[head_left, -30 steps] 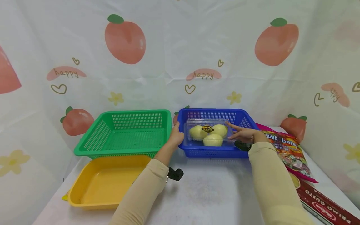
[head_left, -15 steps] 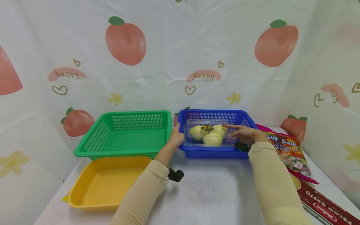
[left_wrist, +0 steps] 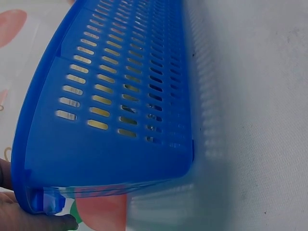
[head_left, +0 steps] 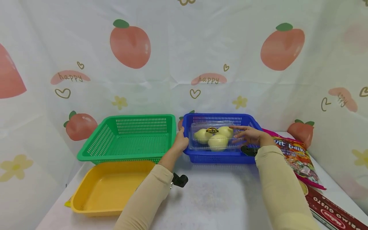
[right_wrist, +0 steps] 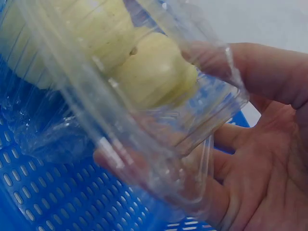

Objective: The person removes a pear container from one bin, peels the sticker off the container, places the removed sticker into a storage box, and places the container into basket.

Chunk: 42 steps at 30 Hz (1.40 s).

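In the head view a clear plastic clamshell box (head_left: 213, 135) with pale yellow-green fruits (head_left: 218, 141) and a dark gold label sits within the blue basket (head_left: 221, 158). My right hand (head_left: 249, 135) holds the box by its right end; the right wrist view shows the thumb (right_wrist: 269, 72) on one side and fingers curled round the other. Part of the box looks raised off the basket's slotted floor. My left hand (head_left: 181, 141) grips the basket's left rim, and in the left wrist view its fingers (left_wrist: 29, 219) pinch that corner.
A green basket (head_left: 138, 143) stands left of the blue one, with a yellow tray (head_left: 110, 188) in front. On the right lie a candy bag (head_left: 299, 159) and a dark red box (head_left: 333, 207). A printed curtain (head_left: 184, 48) hangs behind.
My right hand has shifted slightly left over the box's end, and the box seems a little higher against the basket. My left hand stays on the rim. The head view has tilted up slightly.
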Motion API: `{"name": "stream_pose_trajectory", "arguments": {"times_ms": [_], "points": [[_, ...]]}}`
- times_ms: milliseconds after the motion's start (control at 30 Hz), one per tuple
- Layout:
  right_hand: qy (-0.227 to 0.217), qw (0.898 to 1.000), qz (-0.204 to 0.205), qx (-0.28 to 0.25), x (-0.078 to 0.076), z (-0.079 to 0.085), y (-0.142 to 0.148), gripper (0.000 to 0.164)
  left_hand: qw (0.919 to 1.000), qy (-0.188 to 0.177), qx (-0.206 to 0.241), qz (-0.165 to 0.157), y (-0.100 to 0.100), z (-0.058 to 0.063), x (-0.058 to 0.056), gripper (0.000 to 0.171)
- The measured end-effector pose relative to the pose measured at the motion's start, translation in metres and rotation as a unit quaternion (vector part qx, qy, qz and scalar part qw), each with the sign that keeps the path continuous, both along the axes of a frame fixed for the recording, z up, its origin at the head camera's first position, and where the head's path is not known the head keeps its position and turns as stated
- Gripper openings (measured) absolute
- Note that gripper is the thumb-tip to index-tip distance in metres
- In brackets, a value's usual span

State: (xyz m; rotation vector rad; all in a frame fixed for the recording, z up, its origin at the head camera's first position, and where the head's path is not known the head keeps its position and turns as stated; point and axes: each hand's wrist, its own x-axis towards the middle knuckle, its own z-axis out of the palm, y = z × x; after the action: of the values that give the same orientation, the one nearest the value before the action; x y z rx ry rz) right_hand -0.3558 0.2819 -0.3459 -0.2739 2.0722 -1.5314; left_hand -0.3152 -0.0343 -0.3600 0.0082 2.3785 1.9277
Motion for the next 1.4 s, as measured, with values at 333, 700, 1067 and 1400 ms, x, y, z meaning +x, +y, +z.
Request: {"name": "stream_pose_trajectory", "arguments": {"times_ms": [333,700,1067,1400], "points": [[0.023,1.000,-0.011,0.000,0.002,0.009,0.004,0.068,1.0000,-0.003,0.005,-0.003,0.001,-0.003,0.000,0.064],[0.044,0.999,-0.002,-0.002,0.002,0.022,0.010,0.068,0.9998,-0.007,0.008,-0.015,-0.002,-0.002,-0.002,0.064],[0.061,0.998,0.009,-0.016,0.006,0.039,0.016,0.067,0.9977,0.061,0.029,-0.001,0.006,0.016,-0.004,0.060],[0.075,0.996,0.008,-0.038,0.015,0.063,0.011,0.065,0.9902,0.077,0.088,-0.075,0.009,0.027,-0.002,0.075]]}}
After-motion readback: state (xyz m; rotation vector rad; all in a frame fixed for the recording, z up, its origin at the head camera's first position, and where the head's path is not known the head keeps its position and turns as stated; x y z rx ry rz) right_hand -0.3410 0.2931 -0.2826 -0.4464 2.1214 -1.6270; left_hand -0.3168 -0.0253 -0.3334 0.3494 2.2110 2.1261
